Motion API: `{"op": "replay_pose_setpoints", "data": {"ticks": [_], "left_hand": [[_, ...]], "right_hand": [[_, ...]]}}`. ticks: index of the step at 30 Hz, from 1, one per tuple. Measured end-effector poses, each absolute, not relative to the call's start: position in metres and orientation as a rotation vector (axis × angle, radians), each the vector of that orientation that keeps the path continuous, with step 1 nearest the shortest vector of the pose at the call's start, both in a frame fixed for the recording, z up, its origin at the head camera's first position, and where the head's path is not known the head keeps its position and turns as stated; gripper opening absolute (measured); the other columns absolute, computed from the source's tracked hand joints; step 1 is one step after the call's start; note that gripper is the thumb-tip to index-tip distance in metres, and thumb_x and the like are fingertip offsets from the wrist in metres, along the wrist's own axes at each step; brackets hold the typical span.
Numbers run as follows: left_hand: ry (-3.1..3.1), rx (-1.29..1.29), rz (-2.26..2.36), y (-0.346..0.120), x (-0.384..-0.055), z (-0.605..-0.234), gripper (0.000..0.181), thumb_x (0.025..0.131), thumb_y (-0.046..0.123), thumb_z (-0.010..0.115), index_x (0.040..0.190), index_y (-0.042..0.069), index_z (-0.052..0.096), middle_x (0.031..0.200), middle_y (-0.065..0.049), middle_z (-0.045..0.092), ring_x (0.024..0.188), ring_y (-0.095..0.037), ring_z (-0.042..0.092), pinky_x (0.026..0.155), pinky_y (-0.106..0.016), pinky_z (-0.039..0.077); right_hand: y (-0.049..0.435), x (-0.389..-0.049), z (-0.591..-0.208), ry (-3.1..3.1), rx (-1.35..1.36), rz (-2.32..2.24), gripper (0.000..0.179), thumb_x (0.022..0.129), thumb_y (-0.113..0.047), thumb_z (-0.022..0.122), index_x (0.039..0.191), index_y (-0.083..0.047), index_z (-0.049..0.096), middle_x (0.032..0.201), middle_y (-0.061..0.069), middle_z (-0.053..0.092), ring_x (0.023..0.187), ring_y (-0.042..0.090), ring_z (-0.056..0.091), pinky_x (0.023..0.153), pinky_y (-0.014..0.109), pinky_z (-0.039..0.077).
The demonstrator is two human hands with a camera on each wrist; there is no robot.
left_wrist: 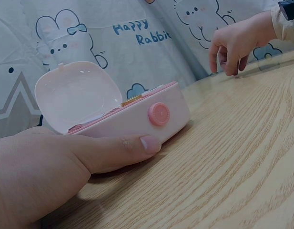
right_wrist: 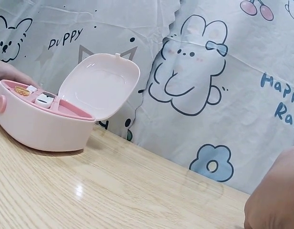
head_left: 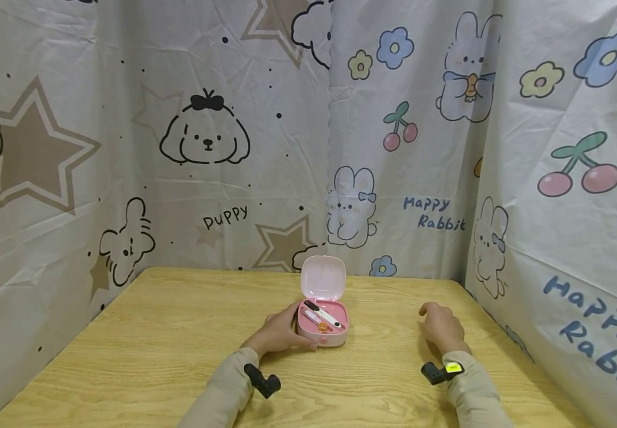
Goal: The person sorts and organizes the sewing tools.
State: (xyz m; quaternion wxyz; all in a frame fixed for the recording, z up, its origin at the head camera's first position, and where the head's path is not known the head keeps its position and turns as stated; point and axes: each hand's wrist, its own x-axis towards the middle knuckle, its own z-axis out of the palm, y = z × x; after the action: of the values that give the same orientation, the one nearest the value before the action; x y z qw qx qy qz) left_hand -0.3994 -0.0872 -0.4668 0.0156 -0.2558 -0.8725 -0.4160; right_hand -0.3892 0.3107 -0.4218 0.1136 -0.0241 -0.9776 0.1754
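A small pink box (head_left: 321, 337) stands on the table with its lid (head_left: 323, 278) raised at the back. My left hand (head_left: 277, 331) holds it from the left side, the thumb (left_wrist: 123, 151) laid along the front below the round pink button (left_wrist: 159, 114). Inside lie a slim white tool with a black end (head_left: 323, 313), a paler pink-and-white stick (head_left: 316, 319) and a small orange piece (head_left: 323, 327). Well to the right of the box, my right hand (head_left: 442, 327) rests low at the tabletop, its fingers (left_wrist: 231, 62) hanging loosely curled, with nothing seen in them.
The wooden table (head_left: 180, 345) runs back to a printed cloth curtain (head_left: 223, 190), which also closes in the left and right sides. Black cameras sit on both wrists, one on the left sleeve (head_left: 217, 386) and one on the right sleeve (head_left: 477, 392).
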Motion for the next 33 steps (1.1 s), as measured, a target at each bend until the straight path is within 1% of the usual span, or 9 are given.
{"op": "replay_pose_setpoints", "data": {"ticks": [5,8,12,18,21,25,30,33], "left_hand": [[-2.707,-0.789,-1.304,-0.0870,-0.4003,-0.4690,0.116,0.072,0.051,0.093,0.163,0.013,0.031,0.160,-0.008,0.042,0.146,-0.032,0.037,0.111,-0.066,0.018],[-2.699,-0.785,-1.320,-0.0868,-0.4026,-0.4716,0.117,0.071,0.052,0.093,0.162,0.014,0.031,0.160,-0.008,0.043,0.146,-0.032,0.037,0.111,-0.066,0.018],[-2.696,-0.786,-1.341,-0.0866,-0.4023,-0.4706,0.114,0.072,0.049,0.094,0.162,0.013,0.032,0.160,-0.008,0.043,0.146,-0.031,0.037,0.110,-0.066,0.018],[-2.703,-0.796,-1.328,-0.0869,-0.3997,-0.4677,0.114,0.073,0.047,0.094,0.162,0.012,0.032,0.160,-0.008,0.042,0.146,-0.031,0.037,0.110,-0.067,0.018],[-2.703,-0.794,-1.323,-0.0871,-0.3994,-0.4666,0.113,0.073,0.047,0.094,0.162,0.013,0.032,0.160,-0.007,0.043,0.146,-0.029,0.037,0.111,-0.066,0.018],[-2.704,-0.793,-1.323,-0.0868,-0.3998,-0.4667,0.112,0.073,0.046,0.094,0.162,0.012,0.033,0.160,-0.007,0.043,0.146,-0.029,0.038,0.111,-0.066,0.018],[-2.704,-0.794,-1.326,-0.0866,-0.3997,-0.4669,0.112,0.074,0.046,0.094,0.161,0.013,0.034,0.159,-0.006,0.044,0.146,-0.029,0.038,0.111,-0.066,0.018],[-2.700,-0.799,-1.323,-0.0867,-0.3999,-0.4668,0.111,0.074,0.046,0.094,0.161,0.013,0.034,0.159,-0.006,0.044,0.146,-0.028,0.038,0.110,-0.066,0.018]], "right_hand": [[0.3112,-0.3890,-0.4237,-2.843,-0.026,0.529,0.027,0.091,-0.001,0.066,0.118,0.003,0.069,0.119,0.034,0.065,0.099,0.053,0.063,0.074,0.061,0.053],[0.3118,-0.3896,-0.4249,-2.833,-0.008,0.539,0.027,0.091,0.001,0.065,0.118,0.004,0.069,0.115,0.031,0.067,0.099,0.052,0.064,0.076,0.062,0.053],[0.3125,-0.3902,-0.4259,-2.821,0.008,0.545,0.027,0.091,0.001,0.065,0.118,0.005,0.069,0.106,0.026,0.069,0.097,0.048,0.065,0.076,0.061,0.053],[0.3107,-0.3909,-0.4244,-2.803,0.043,0.518,0.026,0.092,0.005,0.063,0.117,0.007,0.069,0.106,0.027,0.070,0.099,0.049,0.065,0.081,0.061,0.052],[0.3099,-0.3914,-0.4221,-2.783,0.072,0.517,0.028,0.089,0.007,0.063,0.116,0.008,0.069,0.104,0.026,0.070,0.098,0.048,0.065,0.082,0.061,0.052],[0.3092,-0.3925,-0.4205,-2.758,0.104,0.537,0.031,0.087,0.010,0.059,0.116,0.008,0.069,0.100,0.024,0.071,0.095,0.045,0.067,0.080,0.059,0.053],[0.3075,-0.3932,-0.4201,-2.760,0.097,0.561,0.031,0.091,0.010,0.056,0.119,0.005,0.070,0.101,0.021,0.071,0.092,0.041,0.067,0.075,0.055,0.054],[0.3055,-0.3930,-0.4180,-2.761,0.086,0.574,0.031,0.091,0.009,0.057,0.119,0.004,0.070,0.099,0.018,0.071,0.088,0.037,0.067,0.071,0.053,0.054]]}}
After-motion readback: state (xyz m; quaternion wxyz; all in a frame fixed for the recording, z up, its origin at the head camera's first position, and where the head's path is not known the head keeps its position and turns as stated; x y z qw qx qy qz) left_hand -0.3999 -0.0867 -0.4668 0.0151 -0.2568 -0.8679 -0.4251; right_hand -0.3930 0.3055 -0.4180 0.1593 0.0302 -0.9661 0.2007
